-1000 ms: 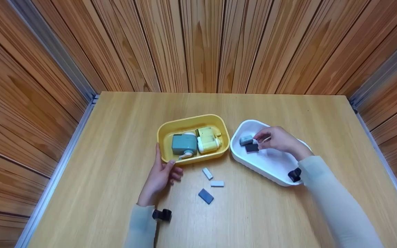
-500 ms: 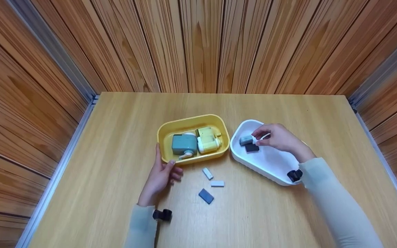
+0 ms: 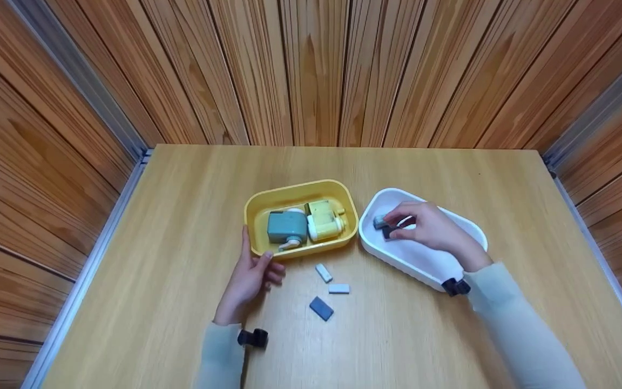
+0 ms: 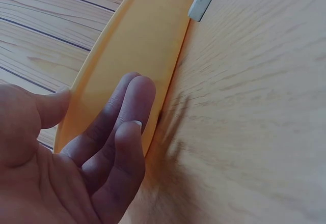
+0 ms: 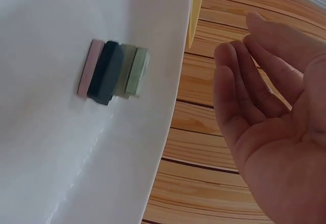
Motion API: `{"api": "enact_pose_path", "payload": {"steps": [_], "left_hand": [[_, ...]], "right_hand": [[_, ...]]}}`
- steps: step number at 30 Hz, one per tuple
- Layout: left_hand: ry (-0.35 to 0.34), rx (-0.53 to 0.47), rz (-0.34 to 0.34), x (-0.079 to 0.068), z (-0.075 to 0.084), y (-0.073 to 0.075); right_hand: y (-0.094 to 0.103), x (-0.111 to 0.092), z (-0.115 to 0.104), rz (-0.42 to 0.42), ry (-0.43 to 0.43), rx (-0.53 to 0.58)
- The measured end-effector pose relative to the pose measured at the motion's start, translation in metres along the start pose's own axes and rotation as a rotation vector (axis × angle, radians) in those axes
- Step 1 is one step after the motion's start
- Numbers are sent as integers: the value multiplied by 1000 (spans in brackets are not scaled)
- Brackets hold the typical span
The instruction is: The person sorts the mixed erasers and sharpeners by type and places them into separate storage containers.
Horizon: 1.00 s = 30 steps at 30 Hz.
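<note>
Plank walls [image 3: 311, 70], wood-grained, behind and on both sides; one light wooden table [image 3: 181, 281]. White tray [image 3: 424, 259], angled on the table; just beside it, yellow tray [image 3: 305, 195]. Right hand [image 3: 427, 227], over the white tray: fingers lightly bent and close together, thumb apart, no object visible between them; contact with the blocks below cannot be told. Left hand [image 3: 249, 273], at the yellow tray's near-left corner: index finger along the end, thumb at the rim, the others loosely curved and close together. Within the yellow tray: teal device [image 3: 286, 227], yellow device [image 3: 324, 221]. Within the white tray, side by side: pink block [image 5: 90, 68], dark block [image 5: 106, 74], green pieces [image 5: 137, 71]. Loose before the trays: navy block [image 3: 321, 309], two pale blocks [image 3: 339, 289].
</note>
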State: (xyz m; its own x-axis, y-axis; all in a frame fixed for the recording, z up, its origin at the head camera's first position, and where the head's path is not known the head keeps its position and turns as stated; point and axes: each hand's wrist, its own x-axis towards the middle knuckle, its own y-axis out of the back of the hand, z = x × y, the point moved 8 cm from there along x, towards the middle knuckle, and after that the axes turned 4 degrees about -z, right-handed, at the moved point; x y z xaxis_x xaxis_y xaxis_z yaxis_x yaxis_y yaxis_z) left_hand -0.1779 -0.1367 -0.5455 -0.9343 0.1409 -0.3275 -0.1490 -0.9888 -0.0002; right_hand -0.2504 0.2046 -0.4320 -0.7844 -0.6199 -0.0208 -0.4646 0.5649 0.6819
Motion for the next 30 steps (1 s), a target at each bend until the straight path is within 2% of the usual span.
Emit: {"api": "enact_pose_path", "payload": {"steps": [7, 15, 26, 30], "left_hand": [[-7, 4, 8, 1, -1, 0], [4, 6, 10, 0, 0, 1], [2, 1, 9, 0, 0, 0], [9, 9, 12, 1, -2, 1]], "right_hand": [[-22, -2, -16, -13, 42, -7], [-54, -5, -28, -52, 2, 34], [-95, -7, -39, -143, 31, 60], [-113, -6, -38, -201, 22, 53]]}}
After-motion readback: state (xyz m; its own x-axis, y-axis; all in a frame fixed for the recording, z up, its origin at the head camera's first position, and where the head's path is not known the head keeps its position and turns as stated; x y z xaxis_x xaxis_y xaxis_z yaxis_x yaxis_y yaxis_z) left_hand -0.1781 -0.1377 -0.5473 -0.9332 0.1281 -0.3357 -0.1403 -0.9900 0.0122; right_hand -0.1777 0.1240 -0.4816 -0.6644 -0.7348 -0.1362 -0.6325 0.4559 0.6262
